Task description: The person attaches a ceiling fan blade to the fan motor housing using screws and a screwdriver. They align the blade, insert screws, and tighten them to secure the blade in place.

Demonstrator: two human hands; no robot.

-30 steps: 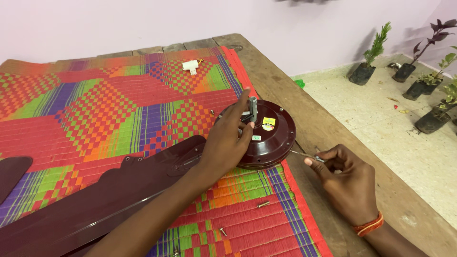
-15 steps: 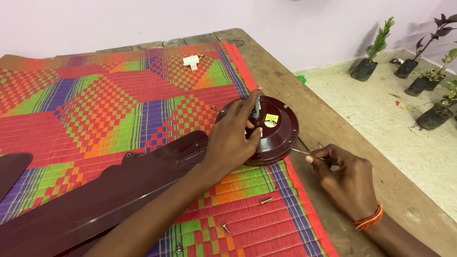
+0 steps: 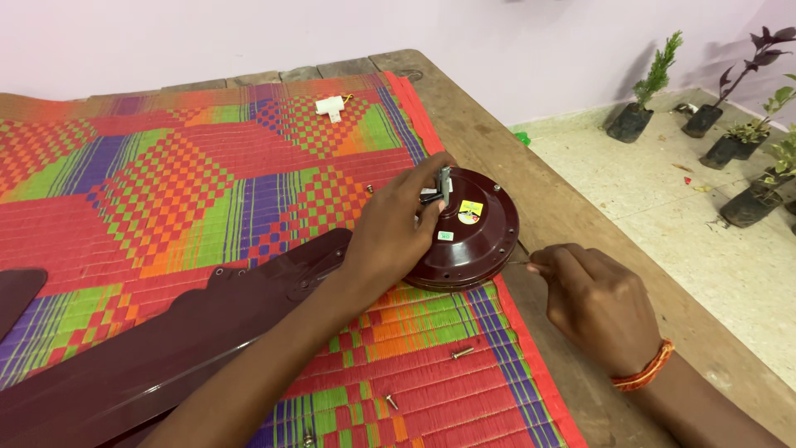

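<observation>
A dark maroon round fan motor housing (image 3: 477, 236) lies on a bright woven mat (image 3: 182, 182), with a long maroon fan blade (image 3: 166, 357) attached on its left. My left hand (image 3: 394, 232) rests on the housing, its fingers closed around the metal centre shaft (image 3: 445, 184). My right hand (image 3: 593, 303) is at the housing's right rim, pinching a thin metal tool (image 3: 521, 260) whose tip points at the rim. An orange thread band circles my right wrist.
Loose screws (image 3: 462, 353) lie on the mat near the front. A small white part (image 3: 332, 105) sits at the mat's far side. The wooden table edge (image 3: 580, 207) runs along the right. Potted plants (image 3: 643, 104) stand on the floor beyond.
The view has shifted slightly. Both hands stay in place on the housing and tool, with no clear movement.
</observation>
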